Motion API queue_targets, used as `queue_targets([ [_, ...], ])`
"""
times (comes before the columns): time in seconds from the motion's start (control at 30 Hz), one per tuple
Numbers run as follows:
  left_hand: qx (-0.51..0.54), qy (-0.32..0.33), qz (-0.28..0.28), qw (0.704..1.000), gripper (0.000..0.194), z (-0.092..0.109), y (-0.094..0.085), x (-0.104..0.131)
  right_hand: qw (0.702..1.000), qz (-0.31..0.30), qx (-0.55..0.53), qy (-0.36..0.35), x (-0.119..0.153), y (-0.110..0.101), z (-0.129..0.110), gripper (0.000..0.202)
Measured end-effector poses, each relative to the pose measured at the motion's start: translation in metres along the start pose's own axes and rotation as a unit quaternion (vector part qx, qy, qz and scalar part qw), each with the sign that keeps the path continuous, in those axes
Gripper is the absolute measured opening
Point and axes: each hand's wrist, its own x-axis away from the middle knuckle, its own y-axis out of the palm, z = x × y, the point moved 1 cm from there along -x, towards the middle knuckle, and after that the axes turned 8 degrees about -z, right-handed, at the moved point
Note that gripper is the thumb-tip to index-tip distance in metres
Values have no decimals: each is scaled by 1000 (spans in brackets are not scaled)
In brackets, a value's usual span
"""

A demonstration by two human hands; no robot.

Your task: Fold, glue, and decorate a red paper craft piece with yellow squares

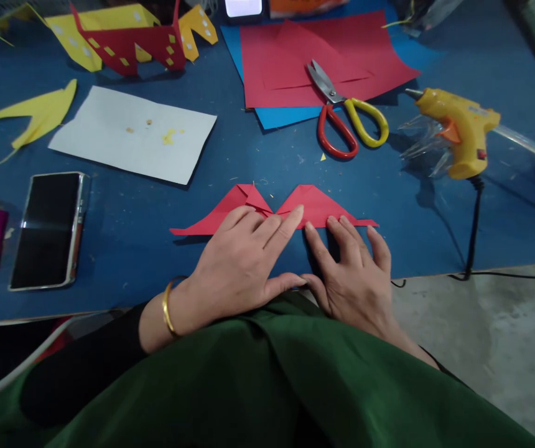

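Observation:
A folded red paper piece [316, 205] lies flat on the blue table near its front edge, with two raised peaks and a notch between them. My left hand [242, 258] rests palm down over its left half, fingers stretched toward the middle. My right hand [354, 267] lies with spread fingertips on the lower edge of the right half. The tips of both thumbs meet just below the paper. Neither hand grips anything; part of the paper's left half is hidden under my left fingers.
Scissors [333, 93] lie partly on red sheets [267, 62] beyond the paper. A yellow glue gun [463, 130] with its cable is at the right. At the left are a white sheet [132, 137], a phone [48, 230] and yellow cut paper [46, 115]. Red-and-yellow paper shapes [122, 46] stand behind.

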Motion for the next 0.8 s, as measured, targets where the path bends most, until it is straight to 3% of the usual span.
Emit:
queue_targets([
  [0.13, 32, 0, 26, 999, 85, -2, 5, 9, 999, 10, 9, 36, -4, 3, -12, 71],
  [0.4, 11, 28, -4, 1000, 78, -3, 12, 11, 998, 12, 61, 26, -7, 0, -13, 68],
  [0.57, 4, 33, -8, 999, 73, -2, 13, 13, 998, 16, 63, 18, -3, -3, -1, 63],
  [0.8, 16, 26, -15, 999, 71, -2, 13, 10, 993, 26, 94, 71, 10, -4, 26, 62],
])
